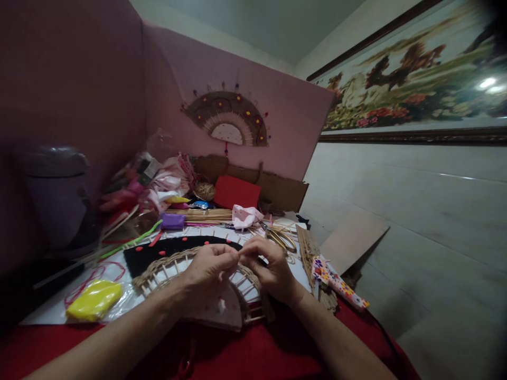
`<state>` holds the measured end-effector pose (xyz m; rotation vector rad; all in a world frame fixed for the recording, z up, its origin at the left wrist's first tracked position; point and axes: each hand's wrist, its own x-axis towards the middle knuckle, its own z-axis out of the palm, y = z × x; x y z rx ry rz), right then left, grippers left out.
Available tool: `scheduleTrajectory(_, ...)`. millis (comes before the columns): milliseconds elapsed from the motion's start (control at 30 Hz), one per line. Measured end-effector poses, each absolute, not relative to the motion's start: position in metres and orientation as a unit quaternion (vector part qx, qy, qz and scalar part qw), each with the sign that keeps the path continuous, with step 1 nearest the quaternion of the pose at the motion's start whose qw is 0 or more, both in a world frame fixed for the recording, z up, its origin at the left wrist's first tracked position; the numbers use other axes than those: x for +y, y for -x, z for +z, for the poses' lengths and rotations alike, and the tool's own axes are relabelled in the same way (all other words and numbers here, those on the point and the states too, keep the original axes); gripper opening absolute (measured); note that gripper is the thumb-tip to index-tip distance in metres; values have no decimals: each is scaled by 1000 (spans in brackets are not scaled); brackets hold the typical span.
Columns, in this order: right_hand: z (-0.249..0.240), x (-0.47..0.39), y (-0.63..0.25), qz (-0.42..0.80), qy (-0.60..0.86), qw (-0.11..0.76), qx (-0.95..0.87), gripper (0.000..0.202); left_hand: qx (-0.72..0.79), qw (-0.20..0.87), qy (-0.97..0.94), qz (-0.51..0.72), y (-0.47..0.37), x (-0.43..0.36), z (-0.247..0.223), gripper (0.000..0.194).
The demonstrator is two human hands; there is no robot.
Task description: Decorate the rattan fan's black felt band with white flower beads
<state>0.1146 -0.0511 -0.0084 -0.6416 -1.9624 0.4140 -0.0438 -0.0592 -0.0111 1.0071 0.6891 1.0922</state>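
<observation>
My left hand [214, 266] and my right hand [268, 268] meet fingertip to fingertip above a half-round craft fan. Both are closed in a pinch; whatever is between the fingers is too small to name. The fan has a black outer band [152, 256] dotted with small red pieces, a braided cord band [168, 259], thin wooden ribs and a pale spotted inner piece [212, 311]. Part of the fan is hidden under my hands and wrists. It lies on a white board [43, 311].
Gold-handled scissors [282, 241] lie beyond my right hand. A flower-patterned glue gun [340, 285] is at the right. Yellow clay [95, 301] in a bag sits left, a purple packet [173, 221] farther back. Behind are thin sticks [206, 215], red card [237, 191] and another fan [225, 113] on the wall.
</observation>
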Motion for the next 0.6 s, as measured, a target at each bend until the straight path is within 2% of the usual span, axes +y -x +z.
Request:
scheduleTrajectory(233, -11, -38, -119, 428, 280, 574, -640, 16, 303, 703, -425, 483, 49, -56, -6, 20)
scheduleTrajectory(367, -12, -35, -120, 478, 279, 570, -607, 20, 299, 703, -428, 482, 53, -56, -7, 23)
scheduleTrajectory(600, -12, -40, -116, 478, 266, 530, -648, 15, 279, 711, -413, 497, 50, -60, -6, 17)
